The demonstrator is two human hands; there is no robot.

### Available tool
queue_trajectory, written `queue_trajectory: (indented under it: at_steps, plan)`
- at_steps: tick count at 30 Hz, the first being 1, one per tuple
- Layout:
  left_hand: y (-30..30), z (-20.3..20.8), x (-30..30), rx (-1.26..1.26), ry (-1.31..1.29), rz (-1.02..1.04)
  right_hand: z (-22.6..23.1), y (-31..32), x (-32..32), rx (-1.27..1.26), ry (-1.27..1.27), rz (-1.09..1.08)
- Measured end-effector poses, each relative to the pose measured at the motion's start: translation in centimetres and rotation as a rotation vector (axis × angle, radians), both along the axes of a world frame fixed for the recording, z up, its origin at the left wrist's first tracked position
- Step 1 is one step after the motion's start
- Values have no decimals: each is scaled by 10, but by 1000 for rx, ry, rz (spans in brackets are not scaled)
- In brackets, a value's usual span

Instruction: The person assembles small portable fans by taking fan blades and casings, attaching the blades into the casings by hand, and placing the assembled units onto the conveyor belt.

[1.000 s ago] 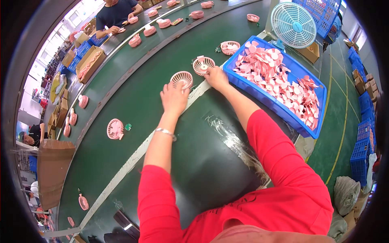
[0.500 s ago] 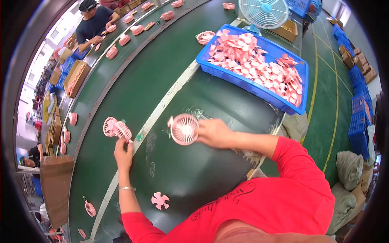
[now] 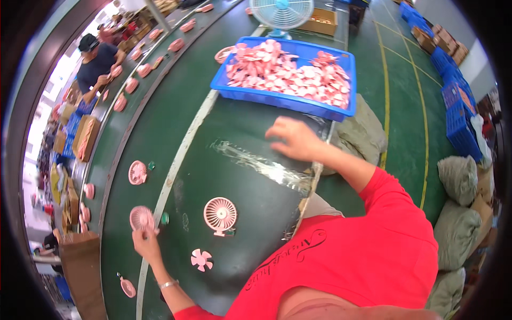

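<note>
My left hand (image 3: pixel 147 246) grips a small pink handheld fan housing (image 3: pixel 142 217) by its lower edge, over the pale line on the green work surface. A green part (image 3: pixel 165 218) is beside it. My right hand (image 3: pixel 293 140) is in the air, its fingers bent and apart with nothing in them, nearest to a blue tray (image 3: pixel 282 100) heaped with pink fan blades (image 3: pixel 314 82). Below it lies another pink fan housing (image 3: pixel 220 214), its round grille facing up. A loose pink five-blade fan wheel (image 3: pixel 201 259) rests close to that one.
More pink fan housings (image 3: pixel 137 173) lie on the belt at left. A white-blue desk fan (image 3: pixel 281 13) stands behind the tray. Across the belt a co-worker (image 3: pixel 96 64) handles a pink part. Grey sacks (image 3: pixel 360 128) and blue crates (image 3: pixel 461 128) are at right.
My right hand has let go of a pink fan housing, now lying on the surface, and moved up toward the tray. My left hand, with its housing, has come away from another one. The view has shifted.
</note>
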State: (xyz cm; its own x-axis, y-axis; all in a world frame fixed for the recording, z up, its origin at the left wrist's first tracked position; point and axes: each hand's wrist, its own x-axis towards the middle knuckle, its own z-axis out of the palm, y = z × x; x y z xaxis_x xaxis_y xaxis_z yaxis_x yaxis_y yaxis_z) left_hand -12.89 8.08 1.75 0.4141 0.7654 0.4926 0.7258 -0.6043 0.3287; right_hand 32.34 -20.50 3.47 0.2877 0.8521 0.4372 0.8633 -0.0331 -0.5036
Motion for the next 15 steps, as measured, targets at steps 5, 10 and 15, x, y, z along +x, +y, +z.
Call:
queue_trajectory:
  at_steps: [5,10,15]
  plan:
    - [-34,3,-29,-213,134,82,2,-41,118,8,-236,-496]
    - [-49,22,-12,-107,279,168,33,-73,199,-398,-221,-717]
    - [-83,59,89,-299,159,-28,9,-69,282,-228,-88,-730]
